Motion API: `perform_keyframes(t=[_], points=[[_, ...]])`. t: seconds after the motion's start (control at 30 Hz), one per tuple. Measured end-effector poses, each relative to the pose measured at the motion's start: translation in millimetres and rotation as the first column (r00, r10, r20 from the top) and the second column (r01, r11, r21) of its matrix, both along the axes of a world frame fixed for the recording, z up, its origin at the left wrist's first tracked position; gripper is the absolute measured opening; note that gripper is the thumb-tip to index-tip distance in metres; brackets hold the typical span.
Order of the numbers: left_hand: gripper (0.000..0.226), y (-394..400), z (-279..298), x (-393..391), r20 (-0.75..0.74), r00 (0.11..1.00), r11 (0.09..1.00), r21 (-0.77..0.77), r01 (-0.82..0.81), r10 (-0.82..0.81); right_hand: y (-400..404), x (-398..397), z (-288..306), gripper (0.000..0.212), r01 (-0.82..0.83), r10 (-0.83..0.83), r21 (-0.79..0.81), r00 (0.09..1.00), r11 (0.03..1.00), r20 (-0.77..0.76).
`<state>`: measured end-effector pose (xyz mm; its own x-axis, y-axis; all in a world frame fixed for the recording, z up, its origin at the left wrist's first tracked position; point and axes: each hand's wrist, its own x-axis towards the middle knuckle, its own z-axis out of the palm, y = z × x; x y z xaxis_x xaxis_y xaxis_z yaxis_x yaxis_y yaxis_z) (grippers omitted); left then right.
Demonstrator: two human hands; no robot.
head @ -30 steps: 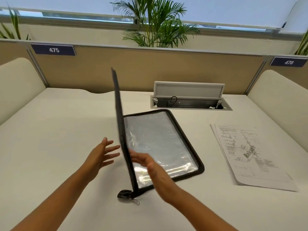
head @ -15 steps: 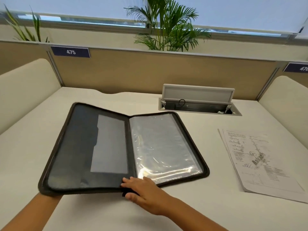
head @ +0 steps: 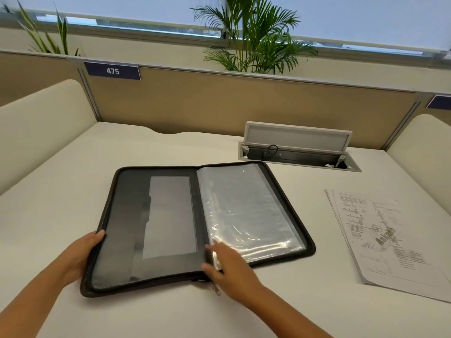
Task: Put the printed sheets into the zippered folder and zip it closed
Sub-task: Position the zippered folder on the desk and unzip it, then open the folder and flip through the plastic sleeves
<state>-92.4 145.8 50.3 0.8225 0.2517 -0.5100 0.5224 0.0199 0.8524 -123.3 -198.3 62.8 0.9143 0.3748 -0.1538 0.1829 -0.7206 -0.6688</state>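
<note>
The black zippered folder [head: 170, 223] lies open flat on the white desk. Its left half shows a dark inner cover with a grey pocket, its right half holds clear plastic sleeves [head: 246, 211]. My left hand [head: 81, 254] grips the folder's left edge near the front corner. My right hand [head: 229, 267] rests with spread fingers on the lower edge by the spine, touching the bottom of the sleeves. The zipper pull [head: 216, 289] pokes out beside it. The stack of printed sheets [head: 385, 237] lies on the desk to the right, apart from the folder.
A desk cable box [head: 297, 152] with its lid raised sits behind the folder at the right. Tan partition panels [head: 219, 106] and cream side dividers fence the white desk [head: 73, 172]. Potted plants stand behind the partition.
The folder's cover swung from upright to flat on the left. My left hand came to grip its left edge, and my right hand shifted onto the sleeves by the spine.
</note>
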Motion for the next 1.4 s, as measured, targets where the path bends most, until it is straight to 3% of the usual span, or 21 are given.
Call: perform_keyframes(t=[0.1, 0.23, 0.3, 0.57, 0.77, 0.83, 0.93, 1.07, 1.23, 1.4], points=[[0.034, -4.2, -3.3, 5.8, 0.023, 0.999, 0.991, 0.134, -0.025, 0.022, -28.2, 11.0, -11.5, 0.114, 0.227, -0.222, -0.099, 0.973, 0.969, 0.06], [0.035, -21.8, -7.9, 18.3, 0.129, 0.992, 0.916, 0.397, -0.056, 0.005, -67.1, 23.7, -18.9, 0.083, 0.496, -0.482, -0.251, 0.868, 0.831, 0.118], [0.036, -32.4, -11.3, 24.5, 0.176, 0.984, 0.885, 0.463, -0.055, -0.031, -82.8, 23.6, -20.8, 0.084, 0.572, -0.554, -0.27, 0.82, 0.775, 0.145], [0.041, -64.8, -11.1, 46.1, 0.217, 0.966, 0.799, 0.601, -0.021, -0.139, -102.1, 14.2, -31.9, 0.096, 0.708, -0.698, -0.322, 0.696, 0.628, 0.169], [0.041, -64.7, -14.7, 53.8, 0.204, 0.965, 0.736, 0.677, -0.016, -0.167, -101.2, 11.8, -33.6, 0.093, 0.688, -0.68, -0.355, 0.714, 0.633, 0.17], [0.042, -64.5, -14.8, 56.0, 0.189, 0.966, 0.729, 0.684, -0.003, -0.174, -95.4, 11.9, -33.5, 0.079, 0.683, -0.657, -0.289, 0.728, 0.671, 0.194], [0.045, -65.2, -13.8, 58.3, 0.167, 0.971, 0.726, 0.688, 0.008, -0.169, -80.0, 12.4, -29.1, 0.056, 0.71, -0.703, 0.041, 0.684, 0.703, 0.196], [0.046, -65.0, -14.8, 56.3, 0.16, 0.974, 0.731, 0.683, 0.008, -0.161, -52.3, 15.0, -7.7, 0.056, 0.588, -0.648, 0.358, 0.758, 0.725, 0.067], [0.045, -69.9, -16.2, 47.9, 0.18, 0.974, 0.712, 0.702, -0.031, -0.135, -16.3, 21.8, 3.9, 0.059, 0.397, -0.453, 0.33, 0.884, 0.856, 0.112], [0.045, -72.2, -18.5, 43.9, 0.184, 0.974, 0.695, 0.717, -0.043, -0.13, -15.2, 31.4, 9.8, 0.057, 0.426, -0.487, 0.388, 0.87, 0.817, 0.072]])
